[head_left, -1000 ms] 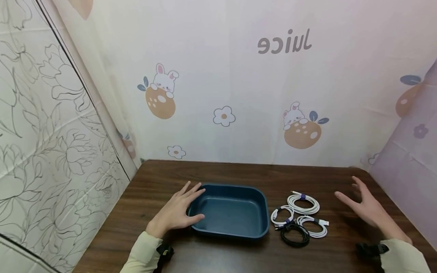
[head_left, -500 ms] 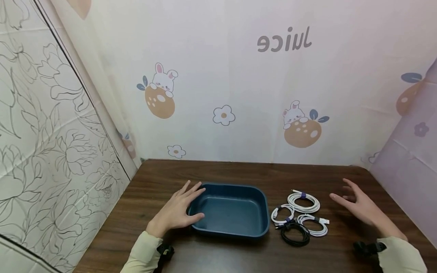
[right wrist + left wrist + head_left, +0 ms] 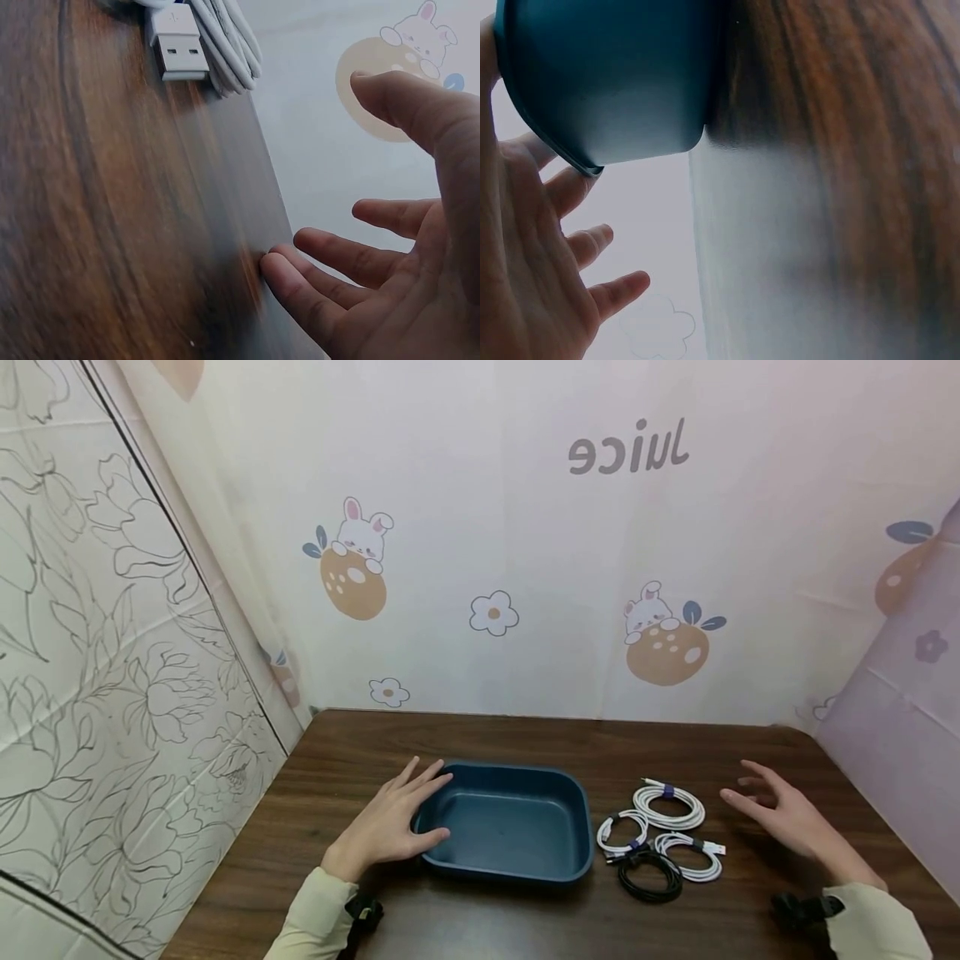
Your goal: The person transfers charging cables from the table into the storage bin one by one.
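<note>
At the left, your left hand (image 3: 384, 823) has its fingers spread about the left rim of the blue tray (image 3: 510, 827), not curled round it; you cannot tell here how firmly they touch. As far as the pictures show, the work looks barely begun: all four cables lie on the table (image 3: 465, 931) just right of the tray, none is inside it, none is in your grasp, and the handling of every one is yet to be done. The tray sits upright, a dark teal-blue rectangle with rounded corners, its floor bare. Beside it, the small white cable (image 3: 643, 828) makes a neat ring with a dark tie. Near and a little right, the black cable (image 3: 654, 896) is coiled too, its far side bunched against the white ones. On the far side, the largest white cable (image 3: 697, 812) wears a purple tie. The remaining white cable (image 3: 699, 876), nearer and rightmost, has a dark band beside its plug. Farther right, your right hand (image 3: 787, 814) is relaxed with nothing in it, apart from the coils.
</note>
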Demonstrator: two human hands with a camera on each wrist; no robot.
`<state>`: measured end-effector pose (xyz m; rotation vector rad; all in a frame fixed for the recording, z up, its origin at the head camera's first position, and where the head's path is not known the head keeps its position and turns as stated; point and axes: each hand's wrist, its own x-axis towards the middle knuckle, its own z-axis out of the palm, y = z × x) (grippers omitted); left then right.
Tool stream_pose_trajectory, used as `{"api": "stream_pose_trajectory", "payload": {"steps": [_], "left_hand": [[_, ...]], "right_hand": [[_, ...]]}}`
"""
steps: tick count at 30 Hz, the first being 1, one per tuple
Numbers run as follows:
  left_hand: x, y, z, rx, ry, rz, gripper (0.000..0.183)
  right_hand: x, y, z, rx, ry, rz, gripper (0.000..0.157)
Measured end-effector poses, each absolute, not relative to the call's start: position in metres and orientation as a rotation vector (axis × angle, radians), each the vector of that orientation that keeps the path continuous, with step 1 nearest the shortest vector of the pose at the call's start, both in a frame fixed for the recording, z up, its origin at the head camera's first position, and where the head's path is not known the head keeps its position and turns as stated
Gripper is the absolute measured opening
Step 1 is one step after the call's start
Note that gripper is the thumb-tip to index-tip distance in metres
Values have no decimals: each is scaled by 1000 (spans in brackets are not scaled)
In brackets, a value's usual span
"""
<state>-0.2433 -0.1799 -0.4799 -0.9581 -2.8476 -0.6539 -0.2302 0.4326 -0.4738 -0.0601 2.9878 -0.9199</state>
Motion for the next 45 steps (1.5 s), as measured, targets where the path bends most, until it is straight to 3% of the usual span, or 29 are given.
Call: {"api": "stream_pose_trajectory", "payload": {"steps": [16, 45], "left_hand": [[-244, -179, -478, -960, -2846, -669, 80], [-243, -178, -482, -960, -2822, -688, 79]], "right_hand": [[-229, 421, -478, -162, 3002, -946, 72], [-230, 404, -484, -168, 2925, -1007, 67]]}}
